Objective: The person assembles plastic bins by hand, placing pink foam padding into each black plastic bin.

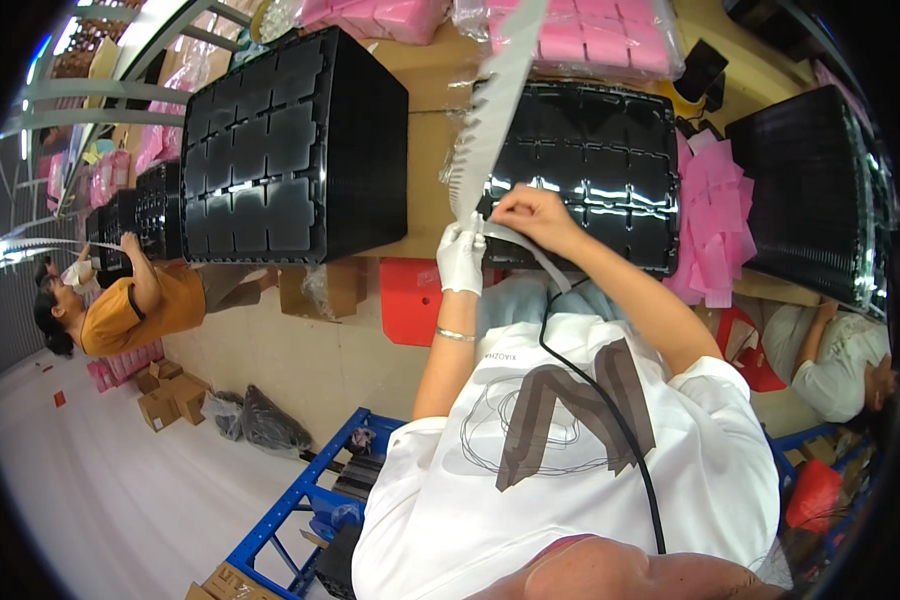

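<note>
My left hand [461, 258], in a white glove, is closed on a long pale strip [496, 110] with comb-like teeth along one edge. The strip rises from the glove past the table's far side, and its other end curls under my right wrist toward my lap. My bare right hand [535, 217] is pinched just right of the glove, close to the strip. What its fingertips hold is too small to make out. Below and beyond that hand lies a stack of glossy black moulded trays [590, 135] with rows of compartments.
A tall black tray stack [260, 150] stands left, another [805, 190] right. Pink sheets [712, 215] lie beside the middle stack; wrapped pink bundles [600, 38] sit at the back. A person in orange [145, 310] works far left, another person [835, 365] sits right. A black cable [600, 385] crosses my shirt.
</note>
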Demonstrator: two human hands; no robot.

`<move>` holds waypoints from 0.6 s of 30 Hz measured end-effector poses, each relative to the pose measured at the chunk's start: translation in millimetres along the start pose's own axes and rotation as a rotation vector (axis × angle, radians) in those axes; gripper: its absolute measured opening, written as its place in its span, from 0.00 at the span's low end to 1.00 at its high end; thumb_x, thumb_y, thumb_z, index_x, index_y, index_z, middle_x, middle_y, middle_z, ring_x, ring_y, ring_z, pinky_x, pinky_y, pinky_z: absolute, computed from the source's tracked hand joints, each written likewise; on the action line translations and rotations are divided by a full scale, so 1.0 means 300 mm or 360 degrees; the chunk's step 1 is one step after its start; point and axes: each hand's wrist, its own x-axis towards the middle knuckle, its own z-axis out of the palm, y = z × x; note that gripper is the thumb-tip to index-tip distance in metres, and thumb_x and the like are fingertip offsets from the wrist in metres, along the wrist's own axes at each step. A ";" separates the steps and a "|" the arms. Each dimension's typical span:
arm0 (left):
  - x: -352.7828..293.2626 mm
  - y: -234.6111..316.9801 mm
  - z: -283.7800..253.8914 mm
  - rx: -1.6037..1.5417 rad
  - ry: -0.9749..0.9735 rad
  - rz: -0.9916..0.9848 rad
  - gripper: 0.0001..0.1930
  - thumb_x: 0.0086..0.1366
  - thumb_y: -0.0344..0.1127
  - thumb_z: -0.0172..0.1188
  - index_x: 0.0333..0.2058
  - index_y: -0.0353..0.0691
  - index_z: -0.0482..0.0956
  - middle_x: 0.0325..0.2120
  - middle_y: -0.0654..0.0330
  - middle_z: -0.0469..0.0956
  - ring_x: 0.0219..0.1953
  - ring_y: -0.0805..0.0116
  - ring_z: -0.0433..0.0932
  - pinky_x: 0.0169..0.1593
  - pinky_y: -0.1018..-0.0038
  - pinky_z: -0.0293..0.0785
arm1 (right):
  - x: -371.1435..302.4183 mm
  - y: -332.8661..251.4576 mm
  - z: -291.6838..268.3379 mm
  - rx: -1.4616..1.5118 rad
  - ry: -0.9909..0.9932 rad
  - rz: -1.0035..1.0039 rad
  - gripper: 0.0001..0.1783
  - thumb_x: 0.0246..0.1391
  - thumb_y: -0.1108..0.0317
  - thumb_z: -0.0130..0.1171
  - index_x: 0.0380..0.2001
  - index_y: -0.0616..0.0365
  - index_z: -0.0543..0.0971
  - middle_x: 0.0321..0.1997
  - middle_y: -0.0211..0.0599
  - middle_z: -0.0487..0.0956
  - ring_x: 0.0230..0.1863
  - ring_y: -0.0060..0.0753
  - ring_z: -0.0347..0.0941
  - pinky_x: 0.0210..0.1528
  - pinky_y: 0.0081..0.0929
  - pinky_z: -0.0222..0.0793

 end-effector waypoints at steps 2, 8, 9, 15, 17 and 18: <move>0.011 0.022 0.022 -0.0045 0.0023 0.0034 0.08 0.64 0.27 0.63 0.39 0.36 0.74 0.33 0.62 0.76 0.25 0.83 0.71 0.27 0.88 0.66 | 0.147 0.032 -0.086 -0.0101 0.0308 -0.0100 0.05 0.47 0.68 0.68 0.29 0.53 0.85 0.23 0.27 0.72 0.23 0.20 0.62 0.27 0.23 0.59; 0.038 0.056 0.081 0.0264 -0.0014 -0.0090 0.08 0.63 0.29 0.65 0.38 0.36 0.76 0.28 0.66 0.75 0.23 0.85 0.69 0.25 0.89 0.63 | 0.516 0.145 -0.283 -0.0967 0.0273 -0.0098 0.08 0.46 0.63 0.66 0.28 0.54 0.81 0.30 0.36 0.77 0.35 0.42 0.74 0.39 0.37 0.68; 0.045 0.051 0.076 0.0267 -0.0014 -0.0082 0.08 0.63 0.29 0.65 0.38 0.36 0.76 0.28 0.66 0.75 0.23 0.85 0.69 0.25 0.89 0.63 | 0.539 0.159 -0.283 -0.1091 0.0228 -0.0171 0.09 0.46 0.63 0.65 0.29 0.54 0.79 0.31 0.37 0.78 0.38 0.43 0.75 0.41 0.38 0.69; 0.076 0.043 0.056 0.0447 -0.0016 -0.0048 0.06 0.64 0.28 0.62 0.38 0.34 0.77 0.25 0.66 0.74 0.22 0.84 0.68 0.26 0.88 0.63 | 0.587 0.224 -0.282 -0.1318 0.0238 -0.0108 0.09 0.48 0.63 0.63 0.31 0.53 0.77 0.33 0.38 0.81 0.40 0.46 0.77 0.45 0.42 0.70; 0.089 0.043 0.046 0.0465 -0.0029 -0.0056 0.06 0.65 0.28 0.62 0.38 0.34 0.77 0.25 0.66 0.74 0.22 0.84 0.68 0.26 0.88 0.63 | 0.590 0.212 -0.278 -0.1307 0.0236 -0.0130 0.09 0.47 0.63 0.63 0.30 0.53 0.77 0.32 0.38 0.81 0.39 0.46 0.78 0.43 0.42 0.71; 0.093 0.044 0.044 0.0486 -0.0049 -0.0064 0.06 0.65 0.28 0.61 0.38 0.34 0.77 0.24 0.66 0.74 0.22 0.84 0.68 0.27 0.88 0.63 | 0.591 0.215 -0.281 -0.1298 0.0243 -0.0152 0.09 0.46 0.64 0.64 0.30 0.53 0.77 0.31 0.38 0.81 0.38 0.47 0.78 0.42 0.42 0.71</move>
